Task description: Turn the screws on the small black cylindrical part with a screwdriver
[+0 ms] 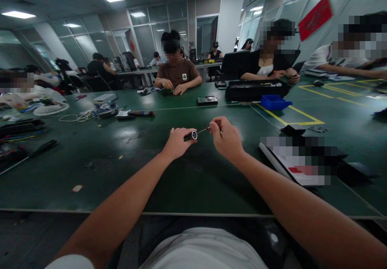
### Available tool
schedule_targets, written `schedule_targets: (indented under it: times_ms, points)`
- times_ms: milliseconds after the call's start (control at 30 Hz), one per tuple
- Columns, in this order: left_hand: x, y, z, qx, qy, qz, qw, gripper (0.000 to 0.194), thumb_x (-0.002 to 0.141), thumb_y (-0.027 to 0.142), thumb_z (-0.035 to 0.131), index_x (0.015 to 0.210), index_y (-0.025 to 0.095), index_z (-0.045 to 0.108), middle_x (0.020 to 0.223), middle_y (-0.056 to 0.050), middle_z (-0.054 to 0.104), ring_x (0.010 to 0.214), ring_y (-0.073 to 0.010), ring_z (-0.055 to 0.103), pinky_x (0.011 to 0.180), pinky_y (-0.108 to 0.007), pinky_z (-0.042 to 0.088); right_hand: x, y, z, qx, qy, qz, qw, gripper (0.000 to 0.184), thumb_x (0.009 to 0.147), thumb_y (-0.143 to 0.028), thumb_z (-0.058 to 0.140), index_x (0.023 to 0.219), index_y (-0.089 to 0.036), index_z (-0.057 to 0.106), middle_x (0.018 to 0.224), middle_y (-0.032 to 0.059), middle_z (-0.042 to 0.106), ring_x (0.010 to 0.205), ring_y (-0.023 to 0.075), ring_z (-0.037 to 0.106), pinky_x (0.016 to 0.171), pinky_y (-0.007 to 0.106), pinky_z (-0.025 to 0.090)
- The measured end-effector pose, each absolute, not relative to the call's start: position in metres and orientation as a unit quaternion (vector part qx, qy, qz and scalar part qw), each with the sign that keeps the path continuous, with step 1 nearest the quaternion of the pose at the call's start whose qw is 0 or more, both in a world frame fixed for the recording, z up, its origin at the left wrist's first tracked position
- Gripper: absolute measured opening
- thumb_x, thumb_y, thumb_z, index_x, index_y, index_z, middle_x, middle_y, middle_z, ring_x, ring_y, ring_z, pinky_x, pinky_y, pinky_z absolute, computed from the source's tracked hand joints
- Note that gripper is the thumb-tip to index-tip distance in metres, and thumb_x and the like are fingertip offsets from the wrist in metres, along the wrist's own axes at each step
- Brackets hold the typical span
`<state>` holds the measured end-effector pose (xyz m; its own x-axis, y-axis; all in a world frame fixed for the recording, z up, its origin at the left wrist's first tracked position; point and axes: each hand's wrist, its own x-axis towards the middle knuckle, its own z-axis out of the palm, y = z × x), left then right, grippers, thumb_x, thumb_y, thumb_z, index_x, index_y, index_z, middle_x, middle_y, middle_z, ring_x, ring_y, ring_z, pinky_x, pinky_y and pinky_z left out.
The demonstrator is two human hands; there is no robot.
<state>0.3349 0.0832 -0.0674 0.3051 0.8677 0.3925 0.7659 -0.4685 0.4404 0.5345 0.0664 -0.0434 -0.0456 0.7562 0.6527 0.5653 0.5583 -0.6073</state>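
Ahead of me, above the green table, my left hand (178,142) is closed around a small black cylinder (194,135) with a bright silver ring at its end. Its exact kind is too small to make out. My right hand (226,138) grips a screwdriver (208,128) with a red part near its thin metal shaft. The shaft points left, and its tip is at or very near the cylinder's ringed end; I cannot tell whether they touch. The fingers hide most of the screwdriver's handle.
On the green table (121,172), a hard drive (207,100) lies beyond my hands. To the right are a blue bin (275,102), a long black casing (256,90) and papers (290,160). Cables (80,116) and tools lie left. Several people sit across the table.
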Motion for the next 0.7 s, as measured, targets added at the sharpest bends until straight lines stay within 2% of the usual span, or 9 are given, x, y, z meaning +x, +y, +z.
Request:
schedule_targets:
  times_ms: [433, 700]
  points:
    - [0.3344, 0.0854, -0.069, 0.803, 0.513, 0.286, 0.101, 0.04, 0.086, 0.033, 0.071, 0.125, 0.029, 0.067, 0.116, -0.005, 0.071, 0.11, -0.0273, 0.059, 0.11, -0.054, 0.029, 0.5353, 0.0649, -0.0422, -0.466, -0.699, 0.094, 0.534, 0.018, 0.098, -0.036, 0.041, 0.092, -0.023, 0.052, 0.078, 0.005, 0.067, 0.069, 0.0203, 0.061, 0.067, 0.033, 0.041]
    - [0.3353, 0.085, -0.0683, 0.807, 0.512, 0.278, 0.104, 0.04, 0.085, 0.032, 0.071, 0.124, 0.028, 0.067, 0.116, -0.006, 0.07, 0.111, -0.0273, 0.058, 0.109, -0.052, 0.03, 0.535, 0.0667, -0.043, -0.47, -0.714, 0.104, 0.509, 0.018, 0.098, -0.037, 0.042, 0.091, -0.024, 0.052, 0.074, 0.0043, 0.066, 0.064, 0.0199, 0.059, 0.063, 0.033, 0.04]
